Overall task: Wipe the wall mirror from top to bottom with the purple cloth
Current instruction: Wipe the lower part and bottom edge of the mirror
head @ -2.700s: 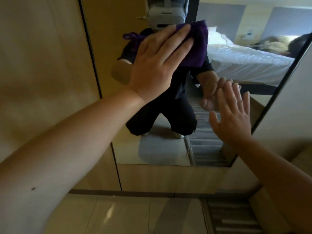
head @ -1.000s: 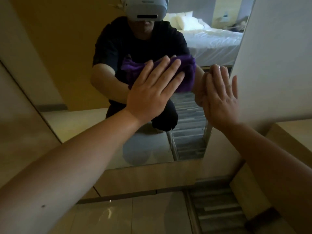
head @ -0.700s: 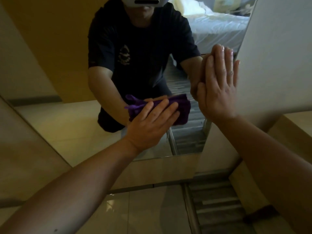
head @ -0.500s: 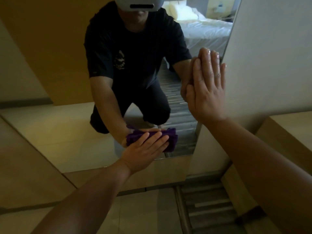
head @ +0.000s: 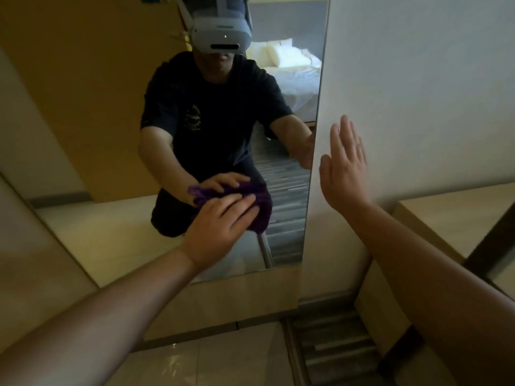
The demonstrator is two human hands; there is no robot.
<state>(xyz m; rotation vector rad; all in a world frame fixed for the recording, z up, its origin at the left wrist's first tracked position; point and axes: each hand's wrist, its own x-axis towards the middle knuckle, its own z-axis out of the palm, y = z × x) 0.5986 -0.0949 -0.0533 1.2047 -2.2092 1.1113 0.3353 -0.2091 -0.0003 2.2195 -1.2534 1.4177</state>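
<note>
The left hand [head: 220, 227], fingers flat, presses the bunched purple cloth [head: 260, 210] low on the tall upright mirror [head: 106, 232]; the right hand [head: 344, 168], fingers straight together, rests beside its right edge.

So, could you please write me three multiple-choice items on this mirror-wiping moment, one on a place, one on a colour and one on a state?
1. Where does the right hand rest?
A. flat on the white wall beside the mirror
B. on the floor
C. on the cloth

2. What colour is the cloth?
A. white
B. purple
C. green

3. How does the left hand meet the cloth?
A. it dangles the cloth in the air
B. it is clear of the cloth
C. it presses the cloth against the mirror's lower part

Answers:
1 A, the open palm lies on the wall just right of the mirror's edge.
2 B, purple shows past the fingertips.
3 C, spread fingers cover the cloth on the glass.
</note>
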